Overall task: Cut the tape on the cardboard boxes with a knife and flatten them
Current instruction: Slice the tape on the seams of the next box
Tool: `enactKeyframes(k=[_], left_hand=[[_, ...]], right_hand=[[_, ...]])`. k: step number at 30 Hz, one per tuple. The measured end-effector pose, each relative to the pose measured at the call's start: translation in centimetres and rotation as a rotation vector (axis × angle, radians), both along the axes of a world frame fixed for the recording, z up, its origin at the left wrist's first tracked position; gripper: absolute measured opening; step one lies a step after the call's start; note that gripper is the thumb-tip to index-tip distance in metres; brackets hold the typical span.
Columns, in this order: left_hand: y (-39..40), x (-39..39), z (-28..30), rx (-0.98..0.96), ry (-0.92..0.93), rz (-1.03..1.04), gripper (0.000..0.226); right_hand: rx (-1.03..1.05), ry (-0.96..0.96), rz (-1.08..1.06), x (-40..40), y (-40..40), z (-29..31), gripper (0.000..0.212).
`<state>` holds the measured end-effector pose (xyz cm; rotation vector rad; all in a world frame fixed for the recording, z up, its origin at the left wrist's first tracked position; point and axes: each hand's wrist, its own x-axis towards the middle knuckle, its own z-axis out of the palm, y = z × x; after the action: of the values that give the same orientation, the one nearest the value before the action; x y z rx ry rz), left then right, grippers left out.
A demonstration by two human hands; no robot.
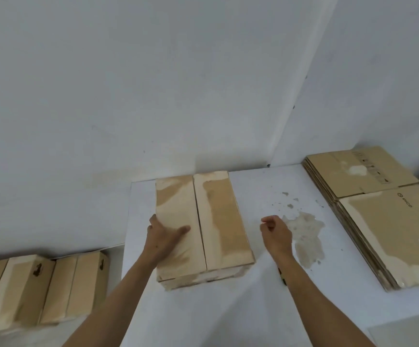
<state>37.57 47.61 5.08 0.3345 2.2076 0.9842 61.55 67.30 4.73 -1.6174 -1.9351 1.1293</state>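
plain white walls meet in a corner behind a white table (253, 309) whose top is scuffed and stained in patches. a closed brown cardboard box (203, 229) with two top flaps meeting along a centre seam stands on it, near the far edge. the left hand (163, 236) lies flat on the box's left flap, fingers straight, pressing rather than gripping. the right hand (276, 230) hovers just right of the box, fingers curled in; whether it pinches something small cannot be told, and no knife shows anywhere.

a stack of flattened brown cardboard sheets (378, 216) lies at the table's right side, and more upright brown boxes (40, 289) wait low on the left, off the table.

this looks like the start of a fresh box: steadied, seam not visibly cut. the next move likely needs a blade drawn along the centre seam, with the left hand kept off that line.
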Motion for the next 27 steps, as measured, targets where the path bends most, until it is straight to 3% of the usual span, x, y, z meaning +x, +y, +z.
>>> enactKeyframes(k=[4,9,14,17,21,24,27], left_hand=[[0.2,0.1,0.1,0.011,0.007,0.007,0.115],[1.0,0.3,0.0,0.019,0.016,0.030,0.112],[2.8,1.3,0.3,0.014,0.008,0.072,0.112],[3.9,2.3,0.7,0.005,0.005,0.100,0.111],[4.9,3.8,1.2,-0.003,0.002,0.141,0.111],[5.6,5.3,0.9,0.007,-0.015,0.185,0.111],[6.6,7.5,0.5,-0.043,-0.079,0.227,0.102]], right_hand=[[-0.182,-0.318,0.025,4.0,1.4,-5.3,0.026],[-0.227,-0.607,0.200,5.3,1.6,-8.1,0.049],[-0.104,-0.781,0.308,5.2,1.5,-8.8,0.040],[-0.210,-0.704,0.310,5.2,2.8,-8.4,0.040],[-0.373,-0.306,0.135,4.8,7.0,-6.3,0.037],[-0.247,-0.151,0.093,3.5,9.8,-3.4,0.022],[-0.037,-0.104,0.060,1.2,11.6,0.3,0.023]])
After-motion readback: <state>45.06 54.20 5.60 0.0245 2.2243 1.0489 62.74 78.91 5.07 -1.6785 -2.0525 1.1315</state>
